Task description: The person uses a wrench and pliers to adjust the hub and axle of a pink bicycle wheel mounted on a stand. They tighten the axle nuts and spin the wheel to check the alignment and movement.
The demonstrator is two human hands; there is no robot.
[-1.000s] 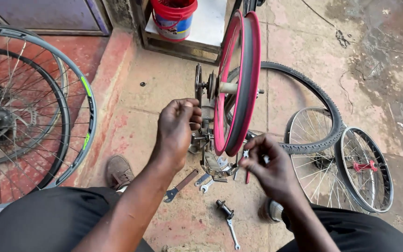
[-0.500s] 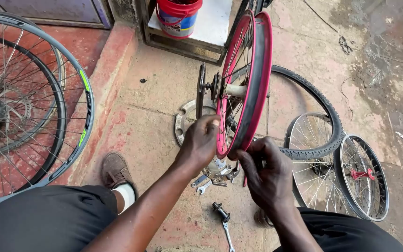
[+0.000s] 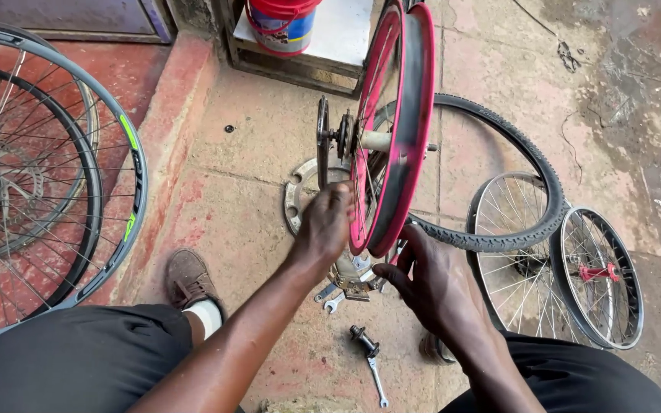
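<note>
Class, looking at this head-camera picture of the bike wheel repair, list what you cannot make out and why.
- Left hand fingertips: motion-blurred against the pink rim.
- Metal parts under the rim: hidden by both hands.
- Right hand palm: faces away.
- Red bucket: cut off by the top edge.

Soft, even daylight falls over everything I see, bright but not harsh, with no strong glare. Shadows stay faint and close under things. My left hand (image 3: 327, 226) is smeared with motion blur, its fingers hard to separate, while my right hand (image 3: 434, 283) looks sharper. The pink wheel rim (image 3: 407, 130) in front of me carries a dull sheen. The big spoked wheel (image 3: 47, 176) at the left edge bows outward from lens distortion.
</note>
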